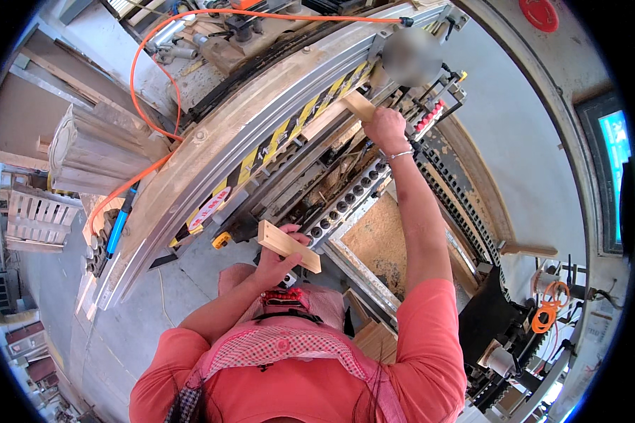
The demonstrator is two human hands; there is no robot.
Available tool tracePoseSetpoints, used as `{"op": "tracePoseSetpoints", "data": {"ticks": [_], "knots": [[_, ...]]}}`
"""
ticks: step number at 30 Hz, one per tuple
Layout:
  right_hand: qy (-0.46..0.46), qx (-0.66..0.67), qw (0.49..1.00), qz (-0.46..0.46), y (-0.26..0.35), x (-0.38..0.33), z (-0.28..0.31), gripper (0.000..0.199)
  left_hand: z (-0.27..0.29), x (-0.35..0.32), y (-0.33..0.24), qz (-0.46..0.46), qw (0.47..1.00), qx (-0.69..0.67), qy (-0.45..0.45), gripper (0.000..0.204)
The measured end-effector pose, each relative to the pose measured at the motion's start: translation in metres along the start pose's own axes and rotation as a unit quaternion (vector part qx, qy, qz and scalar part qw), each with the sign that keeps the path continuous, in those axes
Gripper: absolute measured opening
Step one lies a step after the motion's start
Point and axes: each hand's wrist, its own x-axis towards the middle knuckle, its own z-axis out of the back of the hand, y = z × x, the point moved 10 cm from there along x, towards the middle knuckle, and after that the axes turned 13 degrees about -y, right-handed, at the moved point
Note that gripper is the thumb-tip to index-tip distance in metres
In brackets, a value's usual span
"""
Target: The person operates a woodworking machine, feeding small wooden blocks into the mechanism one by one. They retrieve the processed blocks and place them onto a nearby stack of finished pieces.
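Cluttered woodworking shop, two short lengths of pale wood in hand

Grey floor [190, 303] shows at the lower left, and a long machine edged with yellow-and-black striped tape [280, 137] cuts diagonally across the view. An orange hose [135, 77] loops over its far side, and a screen [615, 151] glows at the right rim. Below the striped edge runs a row of dark round fittings [341, 207], next to a dust-covered panel [375, 240].

The person's left hand [271, 270] holds a pale wood block [290, 248] in front of the body, near the lower end of that row. Its thumb and fingers are clamped on the block from opposite sides, leaving both ends free. Farther out, the right hand [385, 130] is closed on the near end of a second wood piece [358, 106], which points toward the striped edge; the fingertips are mostly hidden, and whether the piece touches the machine cannot be told.

Both pieces look like dry, bare timber: probably light, stiff and not slippery, hardly fragile, though corners may dent and raw edges may splinter. Pinching across the narrow width near the middle should balance best; an end hold, like the right hand's, likely lets the far end tip more easily
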Motion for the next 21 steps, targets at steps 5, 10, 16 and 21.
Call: {"op": "tracePoseSetpoints", "data": {"ticks": [5, 10, 16, 21], "knots": [[0.006, 0.014, 1.0, 0.002, -0.001, 0.0, -0.003, 0.033, -0.001, -0.002, 0.0, 0.002, 1.0, 0.015, -0.002, 0.059], [-0.012, -0.002, 1.0, 0.003, 0.004, -0.003, 0.006, 0.024, -0.001, -0.003, 0.0, -0.012, 0.999, 0.03, 0.003, 0.059], [-0.012, -0.009, 1.0, 0.01, 0.008, -0.003, 0.008, 0.022, -0.005, -0.004, -0.003, -0.019, 1.0, -0.003, 0.013, 0.059], [-0.005, -0.013, 1.0, 0.003, 0.005, -0.004, 0.004, 0.021, -0.004, 0.0, -0.012, 0.003, 0.999, -0.054, 0.001, 0.046]]}}
